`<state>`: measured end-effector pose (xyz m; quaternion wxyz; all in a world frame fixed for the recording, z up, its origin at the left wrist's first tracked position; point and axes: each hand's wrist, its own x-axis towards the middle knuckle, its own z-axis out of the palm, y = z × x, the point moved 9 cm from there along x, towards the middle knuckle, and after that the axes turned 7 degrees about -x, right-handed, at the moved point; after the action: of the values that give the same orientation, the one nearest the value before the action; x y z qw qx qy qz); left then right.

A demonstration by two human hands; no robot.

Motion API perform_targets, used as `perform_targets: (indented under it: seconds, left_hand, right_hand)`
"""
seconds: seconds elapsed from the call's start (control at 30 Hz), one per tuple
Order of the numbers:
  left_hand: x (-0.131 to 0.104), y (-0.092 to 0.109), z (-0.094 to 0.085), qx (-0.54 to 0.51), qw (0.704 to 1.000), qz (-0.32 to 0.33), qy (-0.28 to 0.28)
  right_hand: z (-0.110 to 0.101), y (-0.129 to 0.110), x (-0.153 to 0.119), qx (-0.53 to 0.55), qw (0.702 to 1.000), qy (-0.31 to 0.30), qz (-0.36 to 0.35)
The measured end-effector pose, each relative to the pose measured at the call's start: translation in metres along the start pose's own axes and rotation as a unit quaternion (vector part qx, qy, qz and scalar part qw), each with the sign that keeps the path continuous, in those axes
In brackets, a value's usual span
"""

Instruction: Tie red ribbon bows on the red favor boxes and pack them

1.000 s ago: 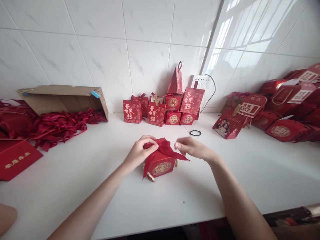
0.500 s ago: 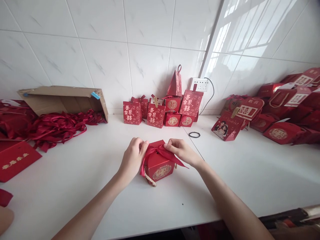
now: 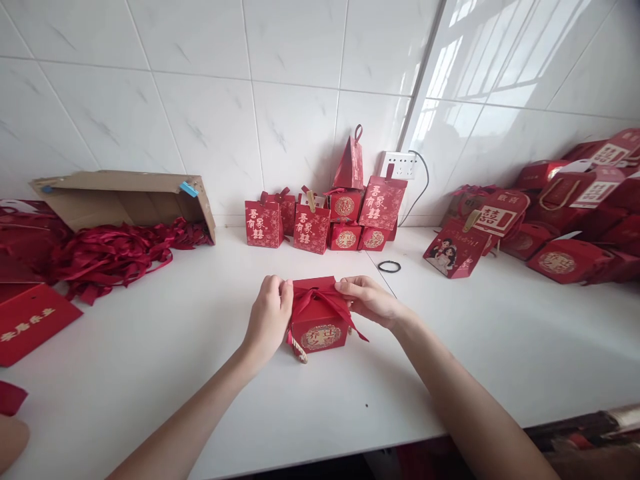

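Observation:
A red gift box (image 3: 320, 335) with a gold round emblem stands upright on the white table, squarely before me. A red ribbon (image 3: 313, 295) is tied in a bow across its upper front, its tails hanging down both sides. My left hand (image 3: 273, 308) pinches the bow's left loop at the box's left edge. On the other side, my right hand (image 3: 367, 299) has thumb and fingers closed on the right loop. A gold twisted cord (image 3: 299, 349) hangs at the box's lower left. My fingertips partly hide the loop ends.
Finished-looking red boxes (image 3: 345, 205) stand stacked by the tiled wall, near a power strip (image 3: 398, 165). Left lies a cardboard box (image 3: 125, 181) with a heap of red ribbons (image 3: 107, 257). More red boxes (image 3: 570, 259) pile up right. A black band (image 3: 389, 267) lies behind my right hand.
The box has turned slightly so its emblem faces me more squarely, and it has shifted a little away from me. Both hands keep their hold on the bow's loops.

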<state>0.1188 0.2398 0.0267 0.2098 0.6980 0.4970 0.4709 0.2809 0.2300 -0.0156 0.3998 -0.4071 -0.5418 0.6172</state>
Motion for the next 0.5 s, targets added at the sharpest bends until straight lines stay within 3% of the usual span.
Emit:
perform_targets:
  seconds: [0.33, 0.5]
  left_hand:
    - [0.002, -0.01, 0.004, -0.026, 0.998, -0.056, -0.015]
    - [0.005, -0.021, 0.011, -0.102, 0.989, -0.088, -0.058]
  right_hand:
    - [-0.004, 0.007, 0.005, 0.072, 0.997, 0.004, 0.006]
    - [-0.012, 0.006, 0.004, 0.02, 0.999, 0.025, -0.001]
